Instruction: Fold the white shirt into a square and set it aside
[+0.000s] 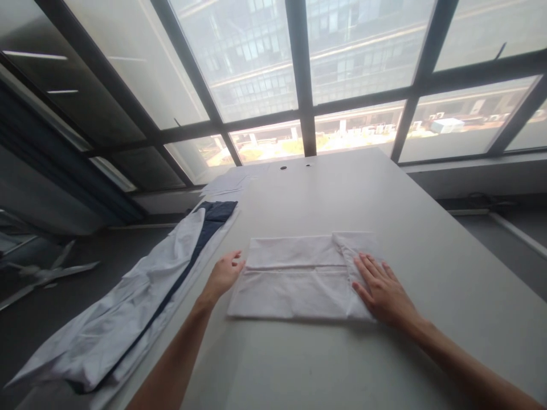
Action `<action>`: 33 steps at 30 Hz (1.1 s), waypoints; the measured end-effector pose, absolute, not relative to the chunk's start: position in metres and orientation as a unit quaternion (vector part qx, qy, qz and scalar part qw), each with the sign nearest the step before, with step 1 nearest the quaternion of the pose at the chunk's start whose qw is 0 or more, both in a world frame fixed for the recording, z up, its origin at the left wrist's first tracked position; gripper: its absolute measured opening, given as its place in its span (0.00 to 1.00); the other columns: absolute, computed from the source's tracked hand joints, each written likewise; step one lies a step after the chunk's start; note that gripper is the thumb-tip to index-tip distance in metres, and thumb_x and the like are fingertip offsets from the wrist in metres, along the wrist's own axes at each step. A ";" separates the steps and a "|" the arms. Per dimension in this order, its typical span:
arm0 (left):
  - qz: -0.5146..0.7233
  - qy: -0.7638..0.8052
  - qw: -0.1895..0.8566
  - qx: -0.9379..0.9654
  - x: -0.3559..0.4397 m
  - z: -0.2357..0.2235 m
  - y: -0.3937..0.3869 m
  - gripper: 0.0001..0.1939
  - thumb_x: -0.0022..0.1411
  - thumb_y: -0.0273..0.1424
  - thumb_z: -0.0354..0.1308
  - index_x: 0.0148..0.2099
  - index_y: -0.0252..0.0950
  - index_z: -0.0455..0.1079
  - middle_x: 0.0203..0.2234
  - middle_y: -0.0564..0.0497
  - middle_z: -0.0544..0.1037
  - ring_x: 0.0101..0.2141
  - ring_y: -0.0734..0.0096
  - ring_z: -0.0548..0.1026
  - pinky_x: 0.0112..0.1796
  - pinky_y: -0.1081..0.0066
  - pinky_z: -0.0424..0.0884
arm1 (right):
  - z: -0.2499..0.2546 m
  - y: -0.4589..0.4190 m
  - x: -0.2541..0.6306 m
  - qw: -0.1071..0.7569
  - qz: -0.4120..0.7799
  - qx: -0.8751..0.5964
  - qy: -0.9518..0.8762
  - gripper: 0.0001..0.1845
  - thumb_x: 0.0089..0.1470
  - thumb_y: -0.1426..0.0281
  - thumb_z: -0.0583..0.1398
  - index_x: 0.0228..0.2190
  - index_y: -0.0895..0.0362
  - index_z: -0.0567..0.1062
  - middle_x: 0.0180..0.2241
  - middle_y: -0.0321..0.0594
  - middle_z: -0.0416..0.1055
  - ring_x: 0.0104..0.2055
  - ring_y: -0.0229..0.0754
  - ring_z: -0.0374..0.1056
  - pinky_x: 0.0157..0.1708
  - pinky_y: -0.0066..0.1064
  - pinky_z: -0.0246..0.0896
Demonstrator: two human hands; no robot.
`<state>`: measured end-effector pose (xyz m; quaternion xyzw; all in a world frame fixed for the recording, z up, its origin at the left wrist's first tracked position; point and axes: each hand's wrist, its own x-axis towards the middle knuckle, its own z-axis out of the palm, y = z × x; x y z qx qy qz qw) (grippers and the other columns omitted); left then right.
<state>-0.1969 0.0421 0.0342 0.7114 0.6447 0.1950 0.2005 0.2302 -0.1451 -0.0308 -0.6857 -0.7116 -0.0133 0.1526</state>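
Observation:
A white cloth garment [294, 293] lies folded into a flat rectangle on the white table, with a seam running across its middle where two folded edges meet. Its right end is turned over into a narrow band. My right hand [382, 290] rests flat on that band, fingers stretched out. At the left end, my left hand [226, 273] is beside the garment's edge, fingers loosely curved and apart; whether the fingertips touch the cloth I cannot tell. Nothing shows in either hand.
More white garments [141, 290] and a dark navy one [217, 212] lie along the table's left edge, hanging partly over it. White sheets [228, 181] lie at the far left corner. The white table [342, 193] reaches toward large windows. A chair base [40, 273] stands on the floor at left.

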 end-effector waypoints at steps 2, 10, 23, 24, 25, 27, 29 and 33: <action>0.208 0.663 0.261 0.670 -0.206 0.036 0.030 0.27 0.56 0.40 0.60 0.55 0.30 0.73 0.47 0.39 0.80 0.41 0.56 0.81 0.41 0.65 0.75 | -0.032 -0.145 0.230 0.151 -0.015 -0.684 -0.713 0.34 0.68 0.56 0.47 0.68 0.57 0.56 0.70 0.46 0.49 0.72 0.50 0.46 0.69 0.51 0.40; 0.229 0.633 0.504 0.542 -0.217 0.051 0.011 0.40 0.48 0.46 0.70 0.59 0.29 0.69 0.47 0.38 0.79 0.43 0.58 0.78 0.42 0.66 0.71 | -0.035 -0.146 0.232 0.155 -0.027 -0.681 -0.715 0.34 0.68 0.56 0.46 0.69 0.56 0.54 0.70 0.46 0.51 0.72 0.51 0.47 0.68 0.52 0.41; 0.222 0.620 0.429 0.618 -0.200 0.041 0.018 0.27 0.49 0.55 0.62 0.34 0.33 0.73 0.25 0.54 0.71 0.27 0.70 0.66 0.29 0.72 0.60 | -0.036 -0.145 0.232 0.155 -0.025 -0.684 -0.712 0.34 0.68 0.55 0.46 0.68 0.56 0.57 0.70 0.45 0.51 0.72 0.51 0.47 0.69 0.52 0.41; 0.234 0.621 0.413 0.623 -0.197 0.040 0.018 0.27 0.50 0.55 0.62 0.33 0.33 0.72 0.25 0.53 0.71 0.27 0.69 0.66 0.29 0.72 0.60 | -0.036 -0.145 0.232 0.156 -0.025 -0.683 -0.713 0.34 0.68 0.55 0.46 0.68 0.56 0.57 0.70 0.45 0.52 0.72 0.51 0.47 0.68 0.52 0.41; 0.245 0.625 0.396 0.626 -0.194 0.039 0.018 0.27 0.50 0.55 0.61 0.32 0.33 0.72 0.24 0.53 0.71 0.28 0.69 0.66 0.30 0.71 0.60 | -0.036 -0.145 0.232 0.157 -0.026 -0.683 -0.713 0.34 0.68 0.55 0.46 0.68 0.56 0.57 0.70 0.45 0.52 0.72 0.51 0.47 0.68 0.52 0.42; 0.262 0.635 0.366 0.628 -0.188 0.039 0.019 0.25 0.49 0.54 0.62 0.29 0.34 0.70 0.23 0.54 0.69 0.27 0.69 0.66 0.29 0.71 0.59 | -0.036 -0.145 0.232 0.156 -0.026 -0.682 -0.714 0.34 0.68 0.55 0.46 0.68 0.57 0.57 0.70 0.46 0.52 0.71 0.51 0.47 0.68 0.53 0.42; 0.270 0.640 0.354 0.627 -0.181 0.042 0.020 0.23 0.47 0.52 0.63 0.27 0.35 0.68 0.21 0.55 0.68 0.26 0.69 0.65 0.28 0.71 0.58 | -0.036 -0.145 0.232 0.156 -0.024 -0.683 -0.713 0.33 0.68 0.55 0.46 0.68 0.57 0.58 0.70 0.46 0.52 0.71 0.51 0.47 0.68 0.52 0.42; 0.270 0.613 0.391 0.631 -0.166 0.060 0.023 0.18 0.47 0.45 0.61 0.29 0.34 0.70 0.24 0.52 0.72 0.28 0.67 0.69 0.29 0.71 0.60 | -0.035 -0.145 0.231 0.161 -0.020 -0.682 -0.713 0.33 0.67 0.56 0.47 0.68 0.56 0.57 0.70 0.46 0.52 0.71 0.51 0.48 0.68 0.52 0.42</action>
